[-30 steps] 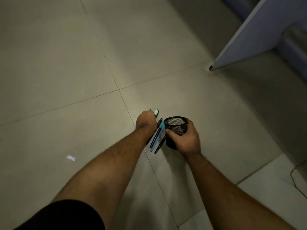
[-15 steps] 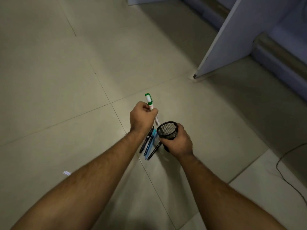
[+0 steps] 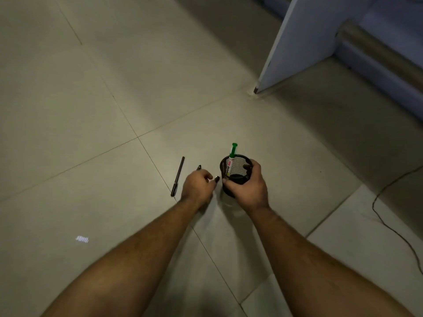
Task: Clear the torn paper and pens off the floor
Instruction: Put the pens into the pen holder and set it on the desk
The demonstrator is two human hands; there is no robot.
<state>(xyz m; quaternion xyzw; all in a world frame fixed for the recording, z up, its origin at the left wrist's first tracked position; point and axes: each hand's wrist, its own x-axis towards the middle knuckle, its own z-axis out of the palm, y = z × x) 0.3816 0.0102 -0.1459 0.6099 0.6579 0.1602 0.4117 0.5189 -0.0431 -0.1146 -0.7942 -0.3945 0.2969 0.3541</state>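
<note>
Here the right hand (image 3: 248,187) wraps its fingers round a black mesh pen cup (image 3: 237,173), held just above the tiled floor (image 3: 91,110). Inside the cup a green-capped white marker (image 3: 231,160) stands tilted, its cap poking out past the rim toward 12 o'clock. At the cup's 9 o'clock the left hand (image 3: 198,187) is curled over dark pens on the floor, one tip (image 3: 199,167) showing beyond the knuckles; whether it grips them I cannot tell. Farther toward 9 o'clock a black pen (image 3: 177,176) lies alone.
</note>
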